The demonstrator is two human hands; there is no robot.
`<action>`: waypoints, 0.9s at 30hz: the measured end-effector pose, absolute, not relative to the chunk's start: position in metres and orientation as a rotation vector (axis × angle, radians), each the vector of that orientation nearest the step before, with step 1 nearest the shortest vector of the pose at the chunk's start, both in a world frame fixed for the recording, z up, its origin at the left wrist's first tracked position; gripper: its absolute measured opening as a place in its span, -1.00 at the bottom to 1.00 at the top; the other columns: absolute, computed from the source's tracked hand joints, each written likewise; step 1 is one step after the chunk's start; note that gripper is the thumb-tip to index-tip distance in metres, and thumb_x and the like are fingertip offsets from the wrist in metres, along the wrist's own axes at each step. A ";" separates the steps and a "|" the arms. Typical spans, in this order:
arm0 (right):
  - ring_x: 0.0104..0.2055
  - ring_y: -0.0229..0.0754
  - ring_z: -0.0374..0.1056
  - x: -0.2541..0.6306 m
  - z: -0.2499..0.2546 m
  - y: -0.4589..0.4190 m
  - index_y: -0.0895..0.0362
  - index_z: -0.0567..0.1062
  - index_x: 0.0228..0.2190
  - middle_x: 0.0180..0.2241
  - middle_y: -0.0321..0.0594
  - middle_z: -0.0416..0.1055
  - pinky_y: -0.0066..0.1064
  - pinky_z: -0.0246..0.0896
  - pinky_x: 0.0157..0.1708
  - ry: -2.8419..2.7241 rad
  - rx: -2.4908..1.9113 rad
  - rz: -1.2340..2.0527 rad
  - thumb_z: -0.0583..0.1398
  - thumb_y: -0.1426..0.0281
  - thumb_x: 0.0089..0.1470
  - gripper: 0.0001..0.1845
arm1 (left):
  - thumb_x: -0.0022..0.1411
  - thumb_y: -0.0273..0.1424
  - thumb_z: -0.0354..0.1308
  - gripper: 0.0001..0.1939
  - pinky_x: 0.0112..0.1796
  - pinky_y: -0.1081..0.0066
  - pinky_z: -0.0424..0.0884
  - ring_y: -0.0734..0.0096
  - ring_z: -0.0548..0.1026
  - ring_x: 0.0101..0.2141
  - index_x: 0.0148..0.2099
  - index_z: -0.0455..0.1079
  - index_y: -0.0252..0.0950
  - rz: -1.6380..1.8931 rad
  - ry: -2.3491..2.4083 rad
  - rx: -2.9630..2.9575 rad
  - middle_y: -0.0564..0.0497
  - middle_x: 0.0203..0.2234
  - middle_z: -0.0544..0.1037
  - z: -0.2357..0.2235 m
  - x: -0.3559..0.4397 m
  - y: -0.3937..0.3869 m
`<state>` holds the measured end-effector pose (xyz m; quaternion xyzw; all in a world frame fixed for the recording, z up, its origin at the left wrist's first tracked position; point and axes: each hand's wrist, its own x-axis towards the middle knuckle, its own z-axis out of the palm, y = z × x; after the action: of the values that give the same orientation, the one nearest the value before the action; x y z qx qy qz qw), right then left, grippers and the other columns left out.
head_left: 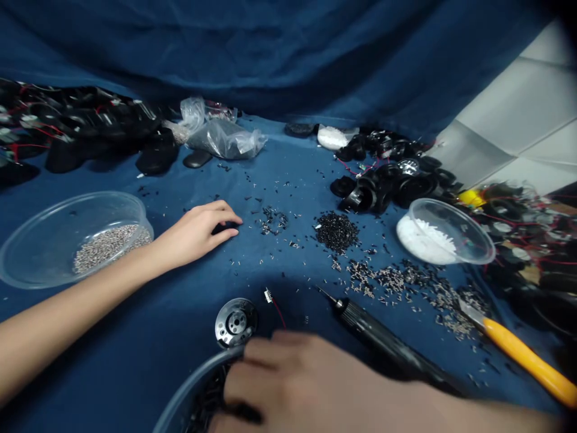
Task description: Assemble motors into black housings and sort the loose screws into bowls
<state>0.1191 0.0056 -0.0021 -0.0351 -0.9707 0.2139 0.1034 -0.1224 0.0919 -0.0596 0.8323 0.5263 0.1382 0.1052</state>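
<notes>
My left hand (202, 231) rests on the blue cloth, thumb and fingers apart, beside scattered small screws (273, 221). Nothing shows in it. At the bottom, my right hand (288, 385) is blurred, its curled fingers over the rim of a clear plastic tub (180, 400) with dark parts inside. Its fingertips are hidden, and whatever they may hold cannot be seen. A round metal motor disc (236, 323) lies just beyond the tub. Close by is a small white connector (268, 295) on a red wire. A black electric screwdriver (383, 337) lies right of my right hand.
Left stands a clear tub (27, 273) of silver screws; right, a tub (478, 240) of white pieces. Piles of black screws (337, 231) and mixed screws (392, 279) lie near a yellow-handled knife (527, 355). Black housings (383, 183) and plastic bags (229, 141) line the back.
</notes>
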 end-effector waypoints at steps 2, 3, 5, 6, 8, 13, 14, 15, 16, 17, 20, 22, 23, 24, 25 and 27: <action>-0.30 -0.23 0.32 0.124 0.002 0.038 0.17 0.52 -0.35 -0.32 -0.21 0.45 -0.44 0.19 -0.35 -2.757 -0.408 0.590 0.09 0.45 0.25 -0.79 | 0.33 -0.26 -0.01 -0.72 -0.20 0.38 0.34 0.35 0.47 -0.27 -0.12 0.46 -0.29 0.392 1.501 2.452 -0.05 -0.22 0.48 -0.061 -0.123 0.098; -0.27 -0.23 0.33 0.126 0.001 0.057 0.19 0.52 -0.32 -0.30 -0.18 0.46 -0.44 0.18 -0.28 -2.634 -0.568 0.530 0.06 0.50 0.26 -0.77 | 0.33 -0.27 0.00 -0.73 -0.21 0.39 0.33 0.37 0.46 -0.29 -0.15 0.45 -0.30 0.381 1.490 2.442 -0.04 -0.25 0.48 -0.060 -0.123 0.100; -0.27 -0.22 0.34 0.127 -0.007 0.095 0.18 0.52 -0.28 -0.29 -0.19 0.46 -0.41 0.16 -0.23 -2.556 -0.876 0.471 0.14 0.51 0.18 -0.86 | 0.33 -0.29 0.00 -0.77 -0.24 0.40 0.31 0.38 0.44 -0.32 -0.20 0.42 -0.30 0.357 1.499 2.418 -0.02 -0.31 0.47 -0.058 -0.122 0.102; -0.31 -0.24 0.33 0.126 -0.014 0.112 0.18 0.53 -0.31 -0.33 -0.21 0.46 -0.40 0.15 -0.25 -2.588 -0.961 0.488 0.17 0.53 0.14 -0.88 | 0.33 -0.30 0.00 -0.79 -0.25 0.40 0.30 0.37 0.43 -0.33 -0.22 0.40 -0.30 0.345 1.513 2.409 -0.02 -0.33 0.46 -0.057 -0.121 0.102; -0.36 -0.26 0.31 0.120 -0.030 0.135 0.18 0.52 -0.35 -0.39 -0.24 0.46 -0.41 0.13 -0.31 -2.632 -1.081 0.548 0.20 0.52 0.08 -0.92 | 0.33 -0.33 -0.02 -0.81 -0.28 0.39 0.28 0.36 0.41 -0.34 -0.24 0.35 -0.30 0.320 1.538 2.400 -0.02 -0.35 0.45 -0.058 -0.119 0.101; -0.42 -0.27 0.26 0.105 -0.053 0.147 0.18 0.47 -0.44 -0.45 -0.25 0.44 -0.40 0.07 -0.36 -2.687 -1.148 0.592 0.17 0.52 0.06 -0.92 | 0.32 -0.39 -0.06 -0.87 -0.31 0.39 0.25 0.36 0.38 -0.36 -0.26 0.27 -0.29 0.275 1.546 2.386 -0.02 -0.35 0.41 -0.062 -0.117 0.099; -0.42 -0.27 0.26 0.104 -0.054 0.146 0.18 0.45 -0.45 -0.45 -0.23 0.44 -0.39 0.06 -0.36 -2.699 -1.152 0.592 0.16 0.54 0.06 -0.91 | 0.29 -0.41 -0.04 -0.89 -0.33 0.39 0.24 0.37 0.37 -0.38 -0.29 0.27 -0.29 0.272 1.548 2.378 -0.01 -0.37 0.41 -0.061 -0.116 0.099; -0.41 -0.26 0.25 0.103 -0.054 0.145 0.18 0.44 -0.45 -0.44 -0.22 0.43 -0.39 0.05 -0.36 -2.711 -1.155 0.591 0.14 0.55 0.07 -0.89 | 0.26 -0.43 -0.01 -0.91 -0.35 0.40 0.23 0.39 0.36 -0.40 -0.31 0.26 -0.29 0.271 1.549 2.366 0.01 -0.40 0.40 -0.060 -0.114 0.099; -0.40 -0.25 0.25 0.102 -0.054 0.145 0.18 0.43 -0.45 -0.42 -0.20 0.43 -0.38 0.05 -0.36 -2.721 -1.154 0.587 0.12 0.56 0.07 -0.88 | 0.22 -0.45 0.03 -0.93 -0.38 0.42 0.22 0.42 0.34 -0.44 -0.34 0.27 -0.29 0.273 1.549 2.350 0.03 -0.44 0.40 -0.058 -0.112 0.100; -0.38 -0.23 0.25 0.102 -0.054 0.144 0.18 0.42 -0.44 -0.40 -0.19 0.43 -0.38 0.04 -0.35 -2.729 -1.151 0.583 0.10 0.57 0.08 -0.87 | 0.18 -0.47 0.05 -0.94 -0.41 0.43 0.21 0.45 0.33 -0.48 -0.37 0.27 -0.29 0.277 1.546 2.331 0.05 -0.48 0.39 -0.055 -0.108 0.100; -0.34 -0.22 0.24 0.104 -0.053 0.143 0.19 0.37 -0.42 -0.36 -0.15 0.41 -0.37 0.05 -0.32 -2.740 -1.140 0.573 0.06 0.58 0.11 -0.86 | 0.09 -0.52 0.10 -0.95 -0.47 0.48 0.20 0.52 0.32 -0.55 -0.41 0.31 -0.29 0.295 1.512 2.271 0.12 -0.58 0.39 -0.046 -0.096 0.100; -0.33 -0.21 0.24 0.106 -0.051 0.143 0.19 0.34 -0.41 -0.35 -0.13 0.40 -0.37 0.06 -0.29 -2.726 -1.139 0.572 0.04 0.57 0.13 -0.87 | 0.09 -0.52 0.10 -0.96 -0.48 0.51 0.22 0.55 0.34 -0.57 -0.39 0.34 -0.29 0.310 1.477 2.247 0.15 -0.60 0.41 -0.040 -0.089 0.100; -0.32 -0.21 0.24 0.107 -0.050 0.143 0.18 0.33 -0.40 -0.34 -0.12 0.39 -0.37 0.06 -0.28 -2.713 -1.138 0.574 0.03 0.56 0.14 -0.88 | 0.10 -0.51 0.10 -0.96 -0.47 0.51 0.23 0.55 0.35 -0.56 -0.37 0.35 -0.29 0.325 1.462 2.237 0.15 -0.60 0.42 -0.038 -0.086 0.100; -0.32 -0.21 0.23 0.109 -0.048 0.143 0.18 0.31 -0.39 -0.33 -0.12 0.39 -0.37 0.07 -0.27 -2.698 -1.137 0.580 0.02 0.55 0.15 -0.88 | 0.12 -0.50 0.10 -0.96 -0.47 0.52 0.24 0.55 0.36 -0.56 -0.34 0.37 -0.29 0.347 1.454 2.227 0.15 -0.59 0.43 -0.037 -0.084 0.100; -0.32 -0.21 0.23 0.111 -0.047 0.143 0.17 0.30 -0.38 -0.32 -0.13 0.39 -0.38 0.07 -0.26 -2.684 -1.135 0.590 0.01 0.54 0.16 -0.89 | 0.14 -0.49 0.10 -0.94 -0.46 0.51 0.25 0.55 0.38 -0.55 -0.31 0.39 -0.30 0.374 1.452 2.220 0.15 -0.59 0.44 -0.036 -0.083 0.100; -0.33 -0.23 0.23 0.115 -0.043 0.143 0.16 0.27 -0.37 -0.32 -0.15 0.39 -0.39 0.09 -0.27 -2.658 -1.136 0.624 0.00 0.52 0.17 -0.91 | 0.18 -0.46 0.10 -0.91 -0.44 0.50 0.27 0.53 0.40 -0.54 -0.27 0.42 -0.31 0.418 1.468 2.220 0.13 -0.57 0.46 -0.036 -0.081 0.101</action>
<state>0.1154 0.1430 -0.0432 -0.3825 -0.8951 0.2100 0.0921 -0.0812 0.1014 -0.0362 0.8034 0.5314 0.1512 0.2219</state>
